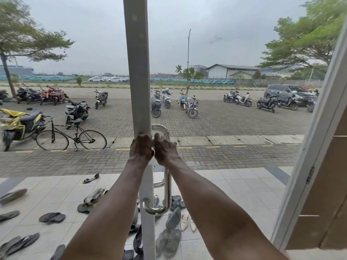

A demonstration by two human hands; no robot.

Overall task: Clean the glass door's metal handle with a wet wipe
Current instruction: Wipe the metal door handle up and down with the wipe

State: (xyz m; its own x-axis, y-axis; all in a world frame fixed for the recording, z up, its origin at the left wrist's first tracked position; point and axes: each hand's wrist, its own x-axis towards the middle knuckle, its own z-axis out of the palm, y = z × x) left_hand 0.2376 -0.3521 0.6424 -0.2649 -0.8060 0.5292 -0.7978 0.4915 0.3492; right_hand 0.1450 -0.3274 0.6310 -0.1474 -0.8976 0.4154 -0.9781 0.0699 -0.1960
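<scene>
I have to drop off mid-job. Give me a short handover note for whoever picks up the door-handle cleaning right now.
Left hand: fingers curled on the white door frame beside the handle's top, steadying it.
Right hand: closed around the upper part of the metal handle, just below its top bend.
Wet wipe: not visible; it may be hidden inside the right hand, I cannot tell.
Done: cannot be judged from this view; the lower handle looks shiny.
Left: confirm the wipe is in hand, then wipe down the bar to the bottom bend and both mounts.
</scene>
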